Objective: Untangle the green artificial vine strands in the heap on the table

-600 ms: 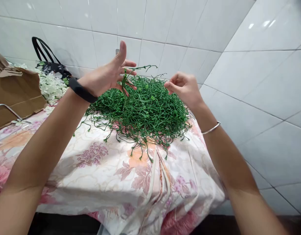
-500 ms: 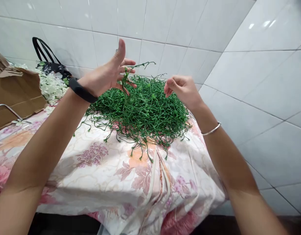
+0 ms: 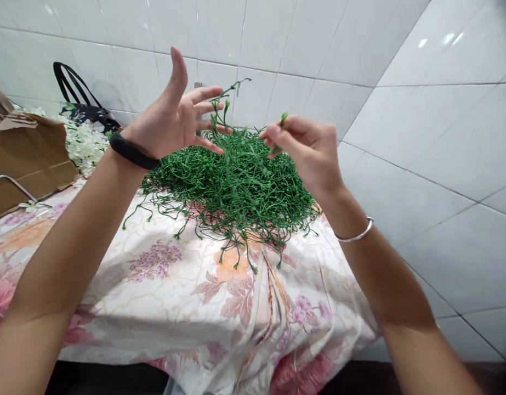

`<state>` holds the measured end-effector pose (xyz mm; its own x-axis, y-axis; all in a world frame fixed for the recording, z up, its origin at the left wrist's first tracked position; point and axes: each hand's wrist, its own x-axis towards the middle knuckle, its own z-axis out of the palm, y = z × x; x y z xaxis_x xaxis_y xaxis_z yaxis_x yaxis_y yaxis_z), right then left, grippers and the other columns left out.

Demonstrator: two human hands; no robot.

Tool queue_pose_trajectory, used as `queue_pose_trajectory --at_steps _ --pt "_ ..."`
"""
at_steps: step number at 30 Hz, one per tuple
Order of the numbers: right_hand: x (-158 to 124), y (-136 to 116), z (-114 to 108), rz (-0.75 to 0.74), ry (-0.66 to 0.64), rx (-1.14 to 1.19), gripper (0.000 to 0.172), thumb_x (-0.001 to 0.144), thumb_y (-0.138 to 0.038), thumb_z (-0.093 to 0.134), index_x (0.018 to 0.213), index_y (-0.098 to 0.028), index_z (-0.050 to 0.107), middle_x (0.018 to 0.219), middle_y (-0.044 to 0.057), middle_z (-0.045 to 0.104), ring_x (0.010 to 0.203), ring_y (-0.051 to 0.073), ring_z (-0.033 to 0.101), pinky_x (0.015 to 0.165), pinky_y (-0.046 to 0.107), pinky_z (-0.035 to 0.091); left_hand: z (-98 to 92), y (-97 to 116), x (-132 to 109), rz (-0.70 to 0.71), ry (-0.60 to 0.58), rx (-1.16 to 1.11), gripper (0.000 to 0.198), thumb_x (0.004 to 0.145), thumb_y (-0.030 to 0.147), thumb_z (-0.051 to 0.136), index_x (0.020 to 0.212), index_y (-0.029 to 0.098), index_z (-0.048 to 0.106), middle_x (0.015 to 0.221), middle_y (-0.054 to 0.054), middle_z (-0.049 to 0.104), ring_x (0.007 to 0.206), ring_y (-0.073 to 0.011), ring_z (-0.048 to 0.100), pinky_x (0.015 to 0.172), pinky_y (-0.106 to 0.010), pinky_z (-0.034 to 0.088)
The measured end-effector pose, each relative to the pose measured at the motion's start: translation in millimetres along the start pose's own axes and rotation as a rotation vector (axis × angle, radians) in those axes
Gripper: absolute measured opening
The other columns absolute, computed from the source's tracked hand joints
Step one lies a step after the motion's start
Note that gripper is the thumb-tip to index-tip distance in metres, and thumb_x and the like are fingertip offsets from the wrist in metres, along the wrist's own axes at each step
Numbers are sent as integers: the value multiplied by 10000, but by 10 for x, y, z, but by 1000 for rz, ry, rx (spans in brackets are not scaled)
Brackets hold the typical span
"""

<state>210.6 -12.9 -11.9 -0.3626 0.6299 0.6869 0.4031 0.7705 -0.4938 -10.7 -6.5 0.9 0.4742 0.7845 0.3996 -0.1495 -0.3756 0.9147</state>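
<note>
Since the earlier frame the left hand [image 3: 166, 123] has risen and drawn to the left, its green sprig [image 3: 214, 118] going up with it, and a green tip [image 3: 283, 118] now shows above the fingertips of the right hand [image 3: 310, 145]. Farthest left of the green pile [image 3: 256, 186] stands a cardboard box [image 3: 30, 159]; between box and pile lie white flowers [image 3: 86, 145], with a black bag [image 3: 88, 115] behind them. Next comes the left hand, raised over the pile's left part, palm open, thumb up, fingers spread. The sprig sits among those fingers; whether they nip it or it merely hangs there, I cannot tell. The pile itself is a loose tangle on the flowered cloth [image 3: 154, 307], strands trailing from its front edge. Above the pile's right part, the right hand pinches the green tip between thumb and fingers; whether that tip belongs to the left hand's sprig is unclear. The step in hand seems to be working separate stems above the pile. The next move probably calls for steady left fingers and a light, sure pinch that keeps the stem from snagging on its neighbours
</note>
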Motion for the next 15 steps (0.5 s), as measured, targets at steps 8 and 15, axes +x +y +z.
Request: queue_pose_trajectory --at_steps 8,15 --pt "69 105 -190 40 252 111 531 724 -686 258 947 -267 496 896 45 571 915 176 548 653 258 474 -117 -5 -13 -3 35 59 712 775 614 -24 1310 182 161 1165 -57 510 1061 -308 434 838 -450 380" --pt "126 170 -338 87 389 409 348 801 -528 342 961 -248 473 1090 45 519 981 178 519 784 278 441 -150 -38 8 -26 71 167 759 761 664 95 1229 138 378 703 -48 645 825 -237 572 770 -387 413"
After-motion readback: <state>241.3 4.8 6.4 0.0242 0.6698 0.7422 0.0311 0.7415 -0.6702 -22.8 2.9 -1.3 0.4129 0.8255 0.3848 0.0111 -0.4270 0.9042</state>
